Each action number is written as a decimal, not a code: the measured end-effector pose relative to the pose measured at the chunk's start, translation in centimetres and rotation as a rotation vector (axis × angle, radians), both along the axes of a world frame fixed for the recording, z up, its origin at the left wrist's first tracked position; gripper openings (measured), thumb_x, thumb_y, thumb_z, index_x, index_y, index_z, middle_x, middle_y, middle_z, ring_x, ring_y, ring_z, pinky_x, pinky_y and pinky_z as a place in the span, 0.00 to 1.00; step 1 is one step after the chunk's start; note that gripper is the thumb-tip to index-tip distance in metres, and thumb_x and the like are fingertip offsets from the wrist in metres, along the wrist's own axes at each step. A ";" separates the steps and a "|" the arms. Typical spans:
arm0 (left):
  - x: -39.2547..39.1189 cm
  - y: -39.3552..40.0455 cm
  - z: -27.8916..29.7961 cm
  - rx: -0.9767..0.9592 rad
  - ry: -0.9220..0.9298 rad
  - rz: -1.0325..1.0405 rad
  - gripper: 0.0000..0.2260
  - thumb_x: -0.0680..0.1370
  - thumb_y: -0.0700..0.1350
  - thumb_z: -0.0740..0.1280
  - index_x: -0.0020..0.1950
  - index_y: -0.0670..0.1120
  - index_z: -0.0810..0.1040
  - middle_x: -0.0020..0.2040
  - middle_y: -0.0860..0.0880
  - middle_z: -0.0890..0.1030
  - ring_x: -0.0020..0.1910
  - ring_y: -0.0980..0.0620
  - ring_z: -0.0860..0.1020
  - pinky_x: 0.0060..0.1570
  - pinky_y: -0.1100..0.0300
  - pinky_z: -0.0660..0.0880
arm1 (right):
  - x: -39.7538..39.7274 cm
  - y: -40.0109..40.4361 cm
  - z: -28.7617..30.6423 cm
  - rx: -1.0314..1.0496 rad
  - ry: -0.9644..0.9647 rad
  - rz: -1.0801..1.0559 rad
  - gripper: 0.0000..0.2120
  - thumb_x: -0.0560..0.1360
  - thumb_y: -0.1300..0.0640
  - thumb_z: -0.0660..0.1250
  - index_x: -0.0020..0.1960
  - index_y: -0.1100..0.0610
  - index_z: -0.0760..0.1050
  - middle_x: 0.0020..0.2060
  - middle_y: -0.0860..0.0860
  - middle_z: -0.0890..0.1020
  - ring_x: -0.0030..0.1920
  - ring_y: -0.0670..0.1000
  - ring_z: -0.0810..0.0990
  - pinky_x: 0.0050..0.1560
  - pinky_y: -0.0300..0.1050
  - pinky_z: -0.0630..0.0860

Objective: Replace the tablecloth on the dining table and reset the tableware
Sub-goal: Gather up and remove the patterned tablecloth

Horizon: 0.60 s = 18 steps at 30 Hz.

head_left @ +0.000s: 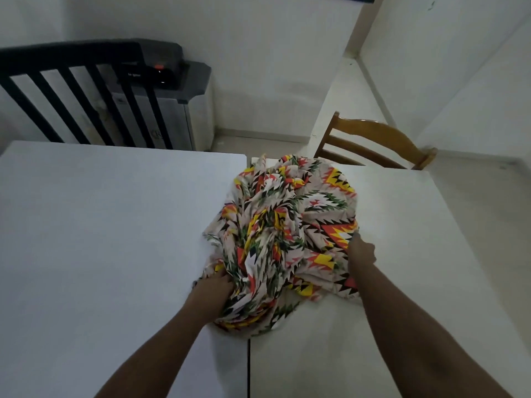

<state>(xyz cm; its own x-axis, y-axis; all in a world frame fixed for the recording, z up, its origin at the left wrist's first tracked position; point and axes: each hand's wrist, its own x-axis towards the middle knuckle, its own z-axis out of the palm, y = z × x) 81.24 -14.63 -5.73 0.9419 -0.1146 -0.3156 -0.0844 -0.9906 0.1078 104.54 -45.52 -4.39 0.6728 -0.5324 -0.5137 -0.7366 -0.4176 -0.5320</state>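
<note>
Left hand (214,285) fingertips probably under tablecloth (284,234)

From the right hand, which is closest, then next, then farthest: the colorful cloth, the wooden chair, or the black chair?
Measured from the right hand:
1. The colorful cloth: the hand touches it, middle of the table.
2. The wooden chair: behind the table, on the right.
3. The black chair: far back on the left.

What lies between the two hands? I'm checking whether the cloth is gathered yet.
In the head view, the bunched patterned tablecloth fills the stretch between the left hand and the right hand, on the white table.
</note>
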 end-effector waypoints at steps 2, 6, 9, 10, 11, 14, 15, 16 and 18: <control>0.2 0.0 0.8 0.010 -0.024 -0.085 0.15 0.51 0.44 0.81 0.31 0.52 0.80 0.32 0.54 0.79 0.30 0.54 0.81 0.17 0.61 0.70 | 1.9 1.3 -0.1 0.163 0.047 0.140 0.24 0.76 0.48 0.59 0.67 0.58 0.72 0.65 0.60 0.77 0.62 0.62 0.78 0.61 0.60 0.77; 0.7 0.7 -0.4 0.051 0.038 -0.335 0.10 0.57 0.42 0.78 0.32 0.53 0.80 0.35 0.55 0.80 0.38 0.54 0.80 0.26 0.61 0.73 | 5.3 7.6 0.7 0.358 -0.046 0.149 0.30 0.76 0.39 0.60 0.67 0.61 0.73 0.61 0.60 0.80 0.53 0.59 0.82 0.45 0.50 0.80; 0.8 1.8 -1.2 0.070 0.034 -0.552 0.06 0.60 0.45 0.76 0.33 0.54 0.81 0.36 0.57 0.80 0.38 0.54 0.79 0.30 0.62 0.73 | 7.0 12.9 2.2 0.199 0.020 0.255 0.47 0.69 0.21 0.52 0.72 0.57 0.65 0.66 0.59 0.75 0.63 0.64 0.76 0.62 0.61 0.74; 0.7 1.9 -1.2 0.044 0.065 -0.617 0.05 0.62 0.45 0.74 0.34 0.53 0.81 0.36 0.57 0.80 0.39 0.54 0.79 0.32 0.62 0.74 | 7.1 14.4 3.0 0.160 0.016 0.306 0.47 0.70 0.21 0.52 0.77 0.53 0.61 0.71 0.58 0.71 0.68 0.65 0.72 0.67 0.65 0.70; 0.6 2.0 -1.1 0.024 0.071 -0.671 0.04 0.64 0.45 0.73 0.35 0.53 0.81 0.37 0.56 0.80 0.39 0.53 0.79 0.33 0.62 0.75 | 6.7 15.7 4.3 0.113 0.042 0.375 0.45 0.73 0.24 0.55 0.80 0.53 0.57 0.75 0.57 0.66 0.72 0.66 0.67 0.70 0.65 0.67; 0.6 2.5 -0.8 -0.022 -0.004 -0.715 0.03 0.66 0.44 0.72 0.38 0.51 0.82 0.40 0.54 0.81 0.44 0.52 0.78 0.38 0.60 0.77 | 5.7 18.3 5.2 -0.041 0.157 0.706 0.43 0.78 0.38 0.66 0.81 0.59 0.53 0.79 0.60 0.57 0.76 0.64 0.61 0.72 0.60 0.64; 0.4 2.8 -0.9 -0.090 -0.026 -0.679 0.02 0.70 0.42 0.69 0.40 0.49 0.81 0.44 0.52 0.81 0.48 0.49 0.78 0.42 0.57 0.79 | 5.0 19.0 4.4 -0.101 0.177 0.854 0.43 0.77 0.40 0.68 0.81 0.57 0.52 0.79 0.60 0.55 0.76 0.65 0.61 0.72 0.63 0.65; 0.4 3.4 -1.3 -0.151 -0.061 -0.634 0.04 0.73 0.42 0.65 0.44 0.48 0.80 0.50 0.50 0.80 0.54 0.48 0.77 0.46 0.55 0.79 | 4.1 19.4 3.3 -0.213 0.171 1.003 0.43 0.75 0.40 0.69 0.81 0.54 0.52 0.79 0.60 0.55 0.76 0.67 0.60 0.70 0.68 0.67; 0.6 4.9 -1.6 -0.172 -0.151 -0.537 0.08 0.77 0.41 0.59 0.48 0.48 0.77 0.63 0.46 0.78 0.65 0.46 0.74 0.53 0.54 0.78 | 1.6 20.2 0.8 -0.424 0.070 1.311 0.41 0.72 0.41 0.67 0.80 0.49 0.53 0.78 0.58 0.58 0.75 0.67 0.60 0.67 0.71 0.67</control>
<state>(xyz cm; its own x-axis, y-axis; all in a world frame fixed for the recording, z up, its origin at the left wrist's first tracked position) 81.83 -9.71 -7.37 0.7706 -0.6266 -0.1167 -0.5974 -0.7738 0.2106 106.10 -25.35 -3.60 0.7785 0.3420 -0.5263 0.2982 -0.9394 -0.1692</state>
